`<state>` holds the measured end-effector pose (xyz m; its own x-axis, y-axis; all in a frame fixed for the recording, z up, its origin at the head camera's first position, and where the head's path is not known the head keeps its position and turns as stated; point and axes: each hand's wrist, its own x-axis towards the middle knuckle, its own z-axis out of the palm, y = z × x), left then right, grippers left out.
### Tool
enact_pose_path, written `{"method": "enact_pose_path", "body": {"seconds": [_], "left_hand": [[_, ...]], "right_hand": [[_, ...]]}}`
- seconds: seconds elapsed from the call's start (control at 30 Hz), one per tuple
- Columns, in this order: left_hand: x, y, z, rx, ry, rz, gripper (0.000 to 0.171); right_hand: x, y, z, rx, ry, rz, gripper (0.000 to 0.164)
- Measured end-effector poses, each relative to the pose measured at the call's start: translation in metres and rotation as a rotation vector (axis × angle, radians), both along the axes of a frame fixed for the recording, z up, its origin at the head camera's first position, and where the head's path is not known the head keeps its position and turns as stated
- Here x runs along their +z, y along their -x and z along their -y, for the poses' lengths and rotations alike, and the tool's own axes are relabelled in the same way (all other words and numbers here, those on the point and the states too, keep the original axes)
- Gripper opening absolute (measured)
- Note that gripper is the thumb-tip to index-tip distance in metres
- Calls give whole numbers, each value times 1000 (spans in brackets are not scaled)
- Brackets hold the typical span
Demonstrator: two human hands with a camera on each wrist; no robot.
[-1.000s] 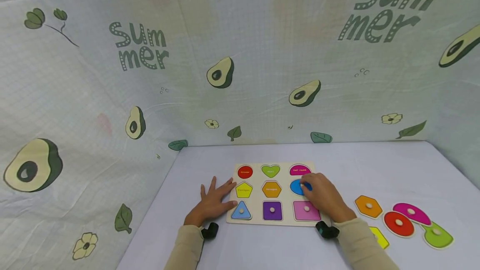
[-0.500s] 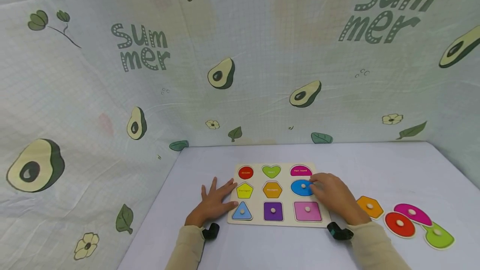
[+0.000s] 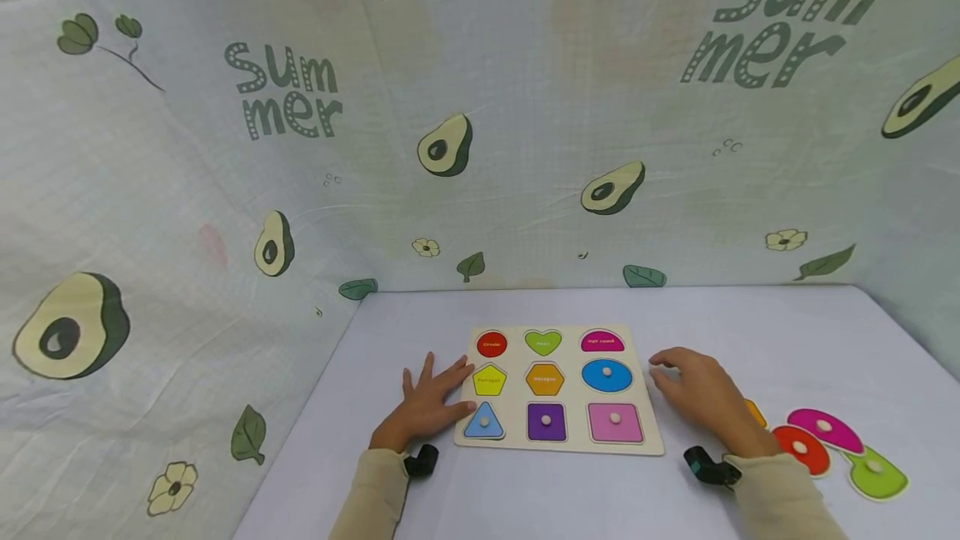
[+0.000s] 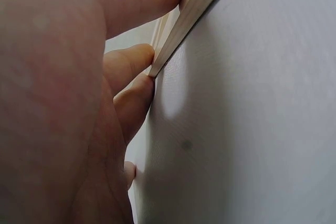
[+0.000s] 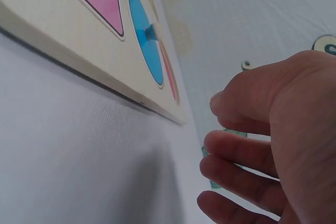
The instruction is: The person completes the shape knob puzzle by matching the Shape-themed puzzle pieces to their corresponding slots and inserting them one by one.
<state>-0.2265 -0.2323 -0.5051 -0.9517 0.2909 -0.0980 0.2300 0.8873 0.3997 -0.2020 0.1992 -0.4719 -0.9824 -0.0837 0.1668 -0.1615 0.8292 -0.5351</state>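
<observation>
A pale wooden shape-puzzle board (image 3: pixel 515 362) lies on the white table. Spread straight, the fingers of my left hand (image 3: pixel 422 412) rest on its left edge; the left wrist view shows thumb and fingertips touching the board's side (image 4: pixel 184 27). My right hand (image 3: pixel 708 400) hovers just right of the board, fingers loosely bent and holding nothing. Nearest to it, the blue oval piece (image 3: pixel 600 376) with its knob sits in its recess. Along the front row are a light-blue triangle (image 3: pixel 482 428), a purple square (image 3: pixel 546 433) and a pink rectangle (image 3: pixel 615 433), all knobbed.
Right of the board lie loose knobbed pieces: a red circle (image 3: pixel 806 458), a magenta half round (image 3: pixel 838 432), a green heart (image 3: pixel 883 477) and an orange hexagon (image 3: pixel 754 412), partly behind the right forearm. A printed cloth (image 3: pixel 517 215) rises behind the table.
My right hand has let go of the blue oval and moved right, off the board, toward the loose pieces. The oval stays in its recess. My left hand has kept its place.
</observation>
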Motion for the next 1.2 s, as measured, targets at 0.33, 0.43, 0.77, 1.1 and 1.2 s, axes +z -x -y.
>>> {"method": "enact_pose_path", "body": {"seconds": [0.33, 0.43, 0.77, 1.1, 1.2], "left_hand": [[-3, 0, -1, 11, -21, 6, 72], [-3, 0, -1, 15, -18, 8, 71], [-4, 0, 0, 11, -6, 11, 71], [-4, 1, 1, 10, 6, 19, 71], [-5, 1, 2, 7, 4, 2, 71]], "right_hand": [[-1, -4, -29, -2, -21, 42, 29], [-2, -6, -39, 15, -23, 35, 29], [-5, -10, -70, 18, -12, 112, 36], [-7, -10, -94, 45, 4, 184, 48], [-6, -9, -99, 47, -1, 234, 54]]}}
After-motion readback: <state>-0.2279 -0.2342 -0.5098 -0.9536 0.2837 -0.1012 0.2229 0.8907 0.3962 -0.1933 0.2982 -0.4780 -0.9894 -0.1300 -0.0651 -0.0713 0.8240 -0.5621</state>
